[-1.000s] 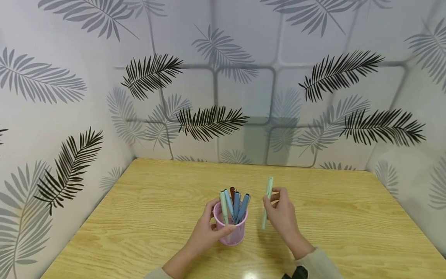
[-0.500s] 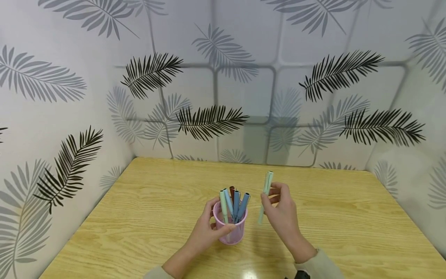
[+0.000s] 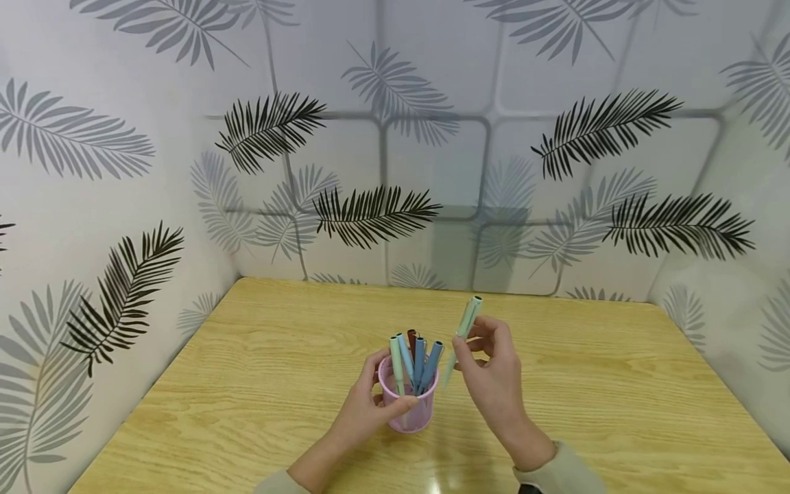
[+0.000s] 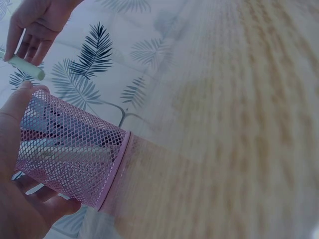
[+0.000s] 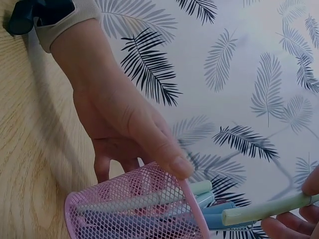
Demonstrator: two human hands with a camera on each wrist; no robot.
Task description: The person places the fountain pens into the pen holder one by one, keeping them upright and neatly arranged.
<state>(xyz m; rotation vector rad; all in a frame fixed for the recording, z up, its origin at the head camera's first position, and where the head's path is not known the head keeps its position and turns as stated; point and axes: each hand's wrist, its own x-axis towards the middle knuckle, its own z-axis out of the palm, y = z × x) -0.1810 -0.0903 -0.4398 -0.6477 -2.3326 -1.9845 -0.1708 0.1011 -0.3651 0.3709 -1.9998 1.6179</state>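
Note:
A pink mesh pen cup (image 3: 421,414) stands on the wooden table, and my left hand (image 3: 361,405) grips it from the left, thumb across the front near the rim. Inside lean several pens: a pale green pen (image 3: 396,363) at the left, a light blue one (image 3: 405,357), a dark red one (image 3: 411,336) behind, and blue pens (image 3: 433,360) at the right. Just right of the cup, my right hand (image 3: 498,384) pinches another pale green pen (image 3: 469,317). That pen tilts, its lower end down toward the rim. In the left wrist view, its end (image 4: 35,72) shows above the cup's mouth.
The wood-grain table (image 3: 259,357) reaches back to a leaf-patterned wall covering (image 3: 345,151), which also runs along both sides. A dark band or device (image 5: 55,11) sits at the left wrist's sleeve in the right wrist view.
My right hand has risen slightly and moved left toward the cup, tilting the pale green pen further so its lower end nears the rim. My left hand and the cup have stayed in place.

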